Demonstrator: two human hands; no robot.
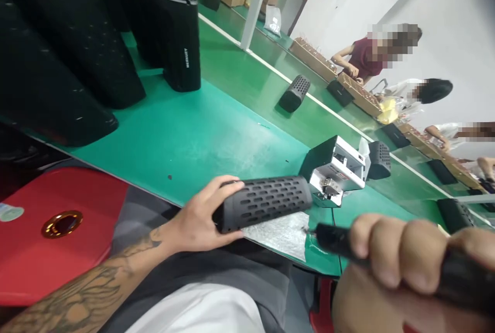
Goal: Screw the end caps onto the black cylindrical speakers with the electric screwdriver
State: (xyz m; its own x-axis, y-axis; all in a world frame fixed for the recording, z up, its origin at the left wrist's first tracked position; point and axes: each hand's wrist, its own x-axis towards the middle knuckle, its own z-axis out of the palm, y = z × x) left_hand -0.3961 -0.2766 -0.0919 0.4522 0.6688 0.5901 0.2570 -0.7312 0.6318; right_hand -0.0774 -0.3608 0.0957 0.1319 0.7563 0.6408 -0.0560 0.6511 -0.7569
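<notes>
My left hand [201, 217] grips one end of a black cylindrical speaker [266, 201] with a perforated grille, holding it level over the near edge of the green bench [201, 132]. My right hand [406, 266], close to the camera and blurred, is wrapped round a dark pen-like tool [336, 237] whose tip points left toward the speaker's underside. A silvery sheet [280, 232] lies on the bench under the speaker. Just beyond the speaker's far end stands a small metal fixture [336, 168].
Large black speaker cabinets [170, 18] stand at the back left. More small black speakers [294, 93] lie along the conveyor strip. Several other people [363, 57] work at cardboard trays [359, 93] on the far right. A red stool [58, 230] sits at the lower left.
</notes>
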